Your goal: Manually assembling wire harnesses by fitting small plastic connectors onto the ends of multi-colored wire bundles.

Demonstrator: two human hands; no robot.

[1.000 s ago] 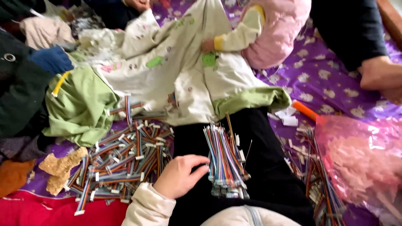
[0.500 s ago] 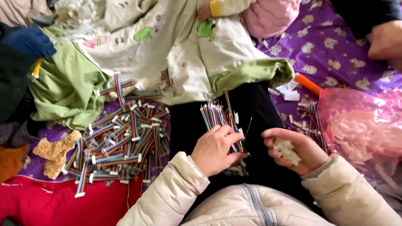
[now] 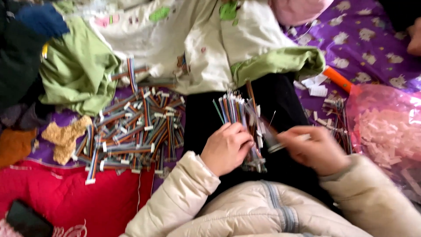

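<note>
Left hand [image 3: 226, 148]: fingers curled, pressing on bundle of striped ribbon cables [image 3: 240, 118] lying on black-clad lap.
Right hand [image 3: 313, 149]: blurred; pinched on thin pale strip [image 3: 285, 144], probably one cable.
Handling: light, floppy, likely to fan out; best held mid-length, clear of connector ends.
Nearby: finished cable pile [image 3: 133, 131] left, pink bag of white connectors [image 3: 388, 131] right.

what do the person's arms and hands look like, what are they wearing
Both arms are in puffy cream quilted jacket sleeves, loose at the cuffs. The left hand and right hand are bare: no gloves, and no rings or watch that can be made out. The right one is blurred.
</note>
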